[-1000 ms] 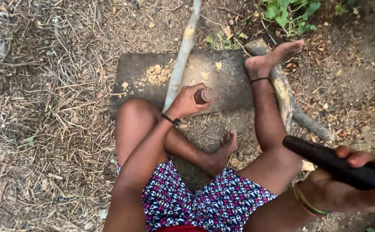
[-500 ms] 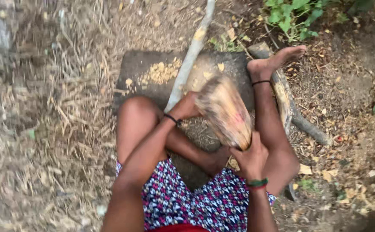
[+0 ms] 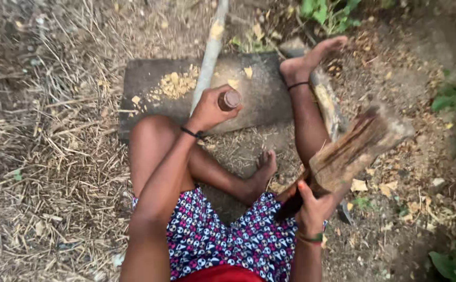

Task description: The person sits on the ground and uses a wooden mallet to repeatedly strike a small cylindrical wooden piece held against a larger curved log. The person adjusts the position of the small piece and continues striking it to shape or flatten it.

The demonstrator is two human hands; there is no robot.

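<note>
My left hand [image 3: 208, 110], centre of the frame, has its fingers closed around the top end of a small brown peg [image 3: 231, 100] standing on the dark flat stone slab [image 3: 149, 83]. My right hand [image 3: 311, 206], lower right, has its fingers wrapped tight on the dark handle of a blurred wooden mallet [image 3: 361, 143], raised and tilted toward the upper right. A pale stick [image 3: 211, 49] crosses the slab beside yellow chips [image 3: 175, 86].

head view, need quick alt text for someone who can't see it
Seen from above, a person sits on dry, straw-strewn ground, the left hand holding a thin stick upright on a flat dark stone with yellowish chips. The right hand grips a rough wood block, raised and motion-blurred, beside the outstretched right leg.
</note>
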